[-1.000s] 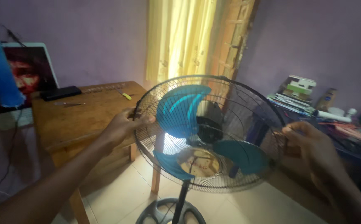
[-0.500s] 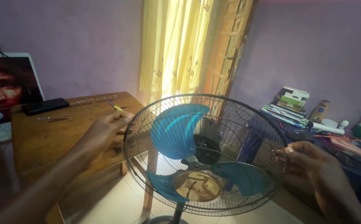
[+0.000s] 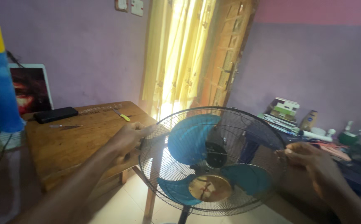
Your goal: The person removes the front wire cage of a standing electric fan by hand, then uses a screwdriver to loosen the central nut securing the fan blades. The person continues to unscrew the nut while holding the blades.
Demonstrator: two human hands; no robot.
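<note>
Upright, black wire-caged fan with blue blades, both hands, left and right, gripping its rim.

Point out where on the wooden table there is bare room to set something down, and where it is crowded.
The wooden table is bare across its middle and near edge, between the left hand and the colourful pole. Its far edge is taken up by the black case, metal tool and yellow-handled screwdriver. The dark side table beyond the right hand is crowded with books and bottles.
</note>
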